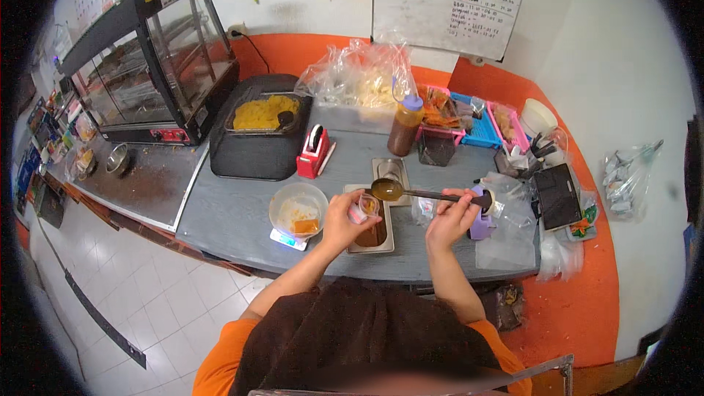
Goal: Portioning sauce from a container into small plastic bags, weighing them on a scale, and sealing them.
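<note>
My left hand point(342, 219) holds a small clear plastic cup point(369, 206) with a little brown sauce inside. In my right hand point(454, 219) is the dark handle of a ladle point(388, 189), its bowl full of brown sauce and level just above the cup's right side. Below both sits a rectangular steel pan point(391, 243) of brown sauce, partly hidden by my left hand. Behind it stands a smaller steel pan point(405, 164). Left of my left hand, a translucent bowl point(279, 203) with an orange-brown piece and crumbs rests on a lit digital scale point(287, 240).
A glass food warmer point(148, 60) stands far left, beside a black tray point(247, 162) bearing a container of yellow food point(264, 113). A red tape dispenser point(313, 157), a sauce bottle point(406, 126) and coloured baskets point(478, 121) line the back. A black tablet point(556, 196) and plastic bags point(509, 236) lie right.
</note>
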A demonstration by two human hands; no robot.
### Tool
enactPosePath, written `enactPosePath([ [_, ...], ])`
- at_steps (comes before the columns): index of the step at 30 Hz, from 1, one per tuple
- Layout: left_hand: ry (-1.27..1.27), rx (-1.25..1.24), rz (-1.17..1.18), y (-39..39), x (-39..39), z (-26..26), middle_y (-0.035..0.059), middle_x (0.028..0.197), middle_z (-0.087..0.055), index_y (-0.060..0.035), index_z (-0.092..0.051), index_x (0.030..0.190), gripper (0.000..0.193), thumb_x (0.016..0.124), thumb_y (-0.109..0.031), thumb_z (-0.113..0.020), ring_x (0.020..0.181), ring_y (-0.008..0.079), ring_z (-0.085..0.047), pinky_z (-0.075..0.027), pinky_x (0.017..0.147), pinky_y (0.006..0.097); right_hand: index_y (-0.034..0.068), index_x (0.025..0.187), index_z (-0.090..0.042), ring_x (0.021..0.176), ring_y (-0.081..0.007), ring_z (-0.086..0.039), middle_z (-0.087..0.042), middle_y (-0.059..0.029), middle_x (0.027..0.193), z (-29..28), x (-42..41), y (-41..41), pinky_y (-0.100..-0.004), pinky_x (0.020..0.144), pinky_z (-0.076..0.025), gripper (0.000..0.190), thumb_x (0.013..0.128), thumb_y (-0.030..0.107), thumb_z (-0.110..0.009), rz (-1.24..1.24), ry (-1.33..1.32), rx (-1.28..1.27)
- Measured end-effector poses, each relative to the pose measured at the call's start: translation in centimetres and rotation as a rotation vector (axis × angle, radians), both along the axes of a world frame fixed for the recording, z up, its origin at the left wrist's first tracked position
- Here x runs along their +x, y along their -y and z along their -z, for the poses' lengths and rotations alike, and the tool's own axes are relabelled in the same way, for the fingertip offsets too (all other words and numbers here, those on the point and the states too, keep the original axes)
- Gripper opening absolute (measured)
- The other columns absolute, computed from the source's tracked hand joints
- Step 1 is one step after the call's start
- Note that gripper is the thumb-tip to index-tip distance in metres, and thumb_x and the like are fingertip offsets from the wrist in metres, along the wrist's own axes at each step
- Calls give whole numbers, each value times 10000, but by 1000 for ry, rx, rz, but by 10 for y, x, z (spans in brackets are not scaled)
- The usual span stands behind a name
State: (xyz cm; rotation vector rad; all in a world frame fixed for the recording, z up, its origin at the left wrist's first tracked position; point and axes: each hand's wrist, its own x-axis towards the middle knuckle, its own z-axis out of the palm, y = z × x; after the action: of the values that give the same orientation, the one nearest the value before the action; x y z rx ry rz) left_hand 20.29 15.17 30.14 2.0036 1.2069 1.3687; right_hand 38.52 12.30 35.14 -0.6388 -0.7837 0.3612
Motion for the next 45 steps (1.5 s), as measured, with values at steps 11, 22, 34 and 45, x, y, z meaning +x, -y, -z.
enactPosePath([
  [11, 68, 248, -143, 19, -8, -27, 96, 865, -555, -35, -525, 1023, 601, 528, -213, -817, 819, 289, -501, -400, 722, 370, 10, 910, -583, 704, -226, -542, -543, -120, 870, 16, -40, 3, -307, 636, -437, 235, 853, 235, -546, -122, 1002, -182],
  [22, 376, -418, 327, 36, -48, -47, 36, 811, -622, -6, -613, 866, 226, 747, -165, -721, 737, 70, -543, -441, 665, 230, -20, 850, -615, 801, -225, -573, -599, -106, 869, -23, -50, 9, -293, 680, -450, 120, 811, 93, -604, -422, 963, -166],
  [34, 311, -136, 96, 54, -60, -67, 63, 720, -611, 6, -631, 791, 125, 807, -118, -643, 668, 125, -562, -438, 634, 243, -29, 896, -598, 757, -103, -512, -555, -36, 800, -9, -67, 15, -235, 682, -406, 181, 891, 135, -523, -824, 522, -390],
  [45, 95, 97, 137, 62, -95, -79, 72, 643, -591, -16, -606, 737, 60, 784, -51, -594, 578, 188, -523, -422, 571, 293, -37, 834, -636, 738, -106, -547, -579, -55, 826, -25, -100, 19, -218, 686, -431, 90, 826, 34, -582, -927, 535, -347],
])
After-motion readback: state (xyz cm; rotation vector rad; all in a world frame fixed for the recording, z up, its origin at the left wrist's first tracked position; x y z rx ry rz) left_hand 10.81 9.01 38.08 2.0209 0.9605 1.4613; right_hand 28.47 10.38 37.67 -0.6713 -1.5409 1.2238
